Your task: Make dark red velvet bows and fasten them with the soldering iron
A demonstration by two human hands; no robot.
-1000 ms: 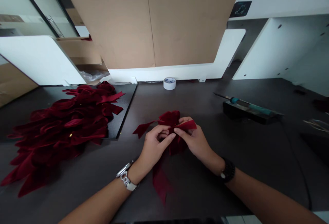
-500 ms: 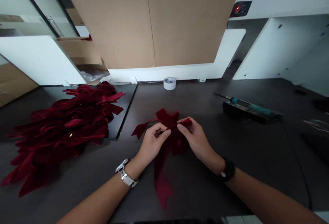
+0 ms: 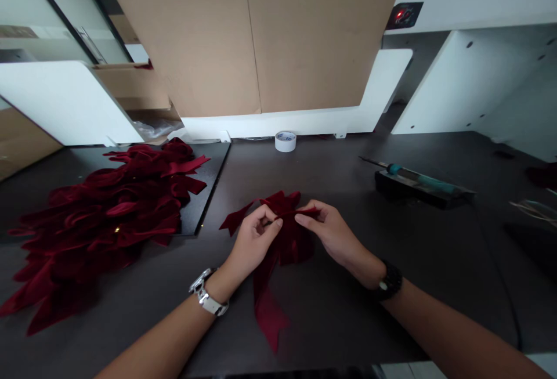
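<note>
A dark red velvet bow [image 3: 295,246] is held just over the dark table in the middle of the view, one long tail hanging toward the front edge and a shorter one pointing left. My left hand [image 3: 257,238] pinches the ribbon between thumb and fingers on the bow's left side. On the right side, my right hand [image 3: 333,231] pinches a folded strip of the same ribbon. The two sets of fingertips are a short way apart. The bow's centre is partly covered by my fingers.
A pile of red velvet bows [image 3: 117,210] lies at the left, partly on a black glossy board [image 3: 201,193]. A white tape roll [image 3: 285,141] stands near the back panel. At the right, a soldering-iron-like tool [image 3: 413,176] rests on a black holder, its cable running forward.
The bow's upper loops have tilted and look lower and flatter. Both hands stay pinched on the ribbon, with small shifts in position. The whole view has moved slightly.
</note>
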